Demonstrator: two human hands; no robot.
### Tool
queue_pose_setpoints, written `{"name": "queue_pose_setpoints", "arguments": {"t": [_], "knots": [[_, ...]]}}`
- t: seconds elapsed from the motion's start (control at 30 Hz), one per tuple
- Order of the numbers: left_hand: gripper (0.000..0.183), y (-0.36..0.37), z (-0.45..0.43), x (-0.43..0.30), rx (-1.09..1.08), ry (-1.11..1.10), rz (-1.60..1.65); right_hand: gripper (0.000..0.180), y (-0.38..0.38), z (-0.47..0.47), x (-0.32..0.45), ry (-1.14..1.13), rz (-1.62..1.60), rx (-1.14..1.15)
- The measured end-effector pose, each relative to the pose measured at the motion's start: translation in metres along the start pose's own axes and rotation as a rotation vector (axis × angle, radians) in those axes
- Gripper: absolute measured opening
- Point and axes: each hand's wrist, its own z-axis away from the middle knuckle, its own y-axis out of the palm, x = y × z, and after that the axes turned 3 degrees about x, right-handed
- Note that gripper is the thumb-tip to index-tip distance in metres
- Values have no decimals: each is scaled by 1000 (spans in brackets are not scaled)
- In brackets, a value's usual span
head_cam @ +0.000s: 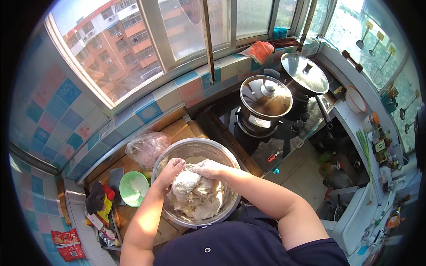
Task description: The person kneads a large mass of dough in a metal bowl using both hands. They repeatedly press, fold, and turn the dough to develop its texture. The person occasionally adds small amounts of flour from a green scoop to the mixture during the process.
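A large metal basin [234,202] stands in front of me at the counter's edge, close against my dark shirt. Inside it lies a rough, lumpy mass of pale dough [203,199], with dry flour on its folded upper part. My left hand [170,173] is at the dough's upper left, fingers curled in at its edge. Opposite it, my right hand [208,168] grips the dough's upper edge, with floury fingers. The fingertips of both hands are partly hidden by the dough and by the hands themselves. Flour smears coat the basin's inner wall.
A green bowl [128,194] with white flour sits left of the basin. Behind it lies a clear plastic bag [146,149] with pinkish contents. On the gas stove [253,146] to the right are a lidded pot [256,113] and a lidded pan [303,76], its handle pointing toward me.
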Motion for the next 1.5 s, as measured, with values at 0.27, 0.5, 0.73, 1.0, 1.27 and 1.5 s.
{"name": "queue_pose_setpoints", "arguments": {"t": [0.27, 0.5, 0.73, 1.0, 1.27, 1.5], "knots": [[94, 17, 84, -5, 324, 42, -1075, 106, 22, 36, 31, -250, 802, 338], [68, 60, 71, 56, -6, -47, -1800, 75, 39, 19, -27, -344, 1326, -66], [67, 55, 18, 45, -345, -136, -1613, 43, 29, -33, -19, -305, 1238, -305], [97, 15, 33, -9, 105, -202, -1155, 72, 8, -28, 5, -343, 1148, 33], [69, -1, 28, 1, 167, -156, -883, 81, 28, 58, 33, -599, 1178, 465], [76, 36, 85, -12, 349, -183, -1140, 100, -3, 23, 21, -398, 1301, 284]]}}
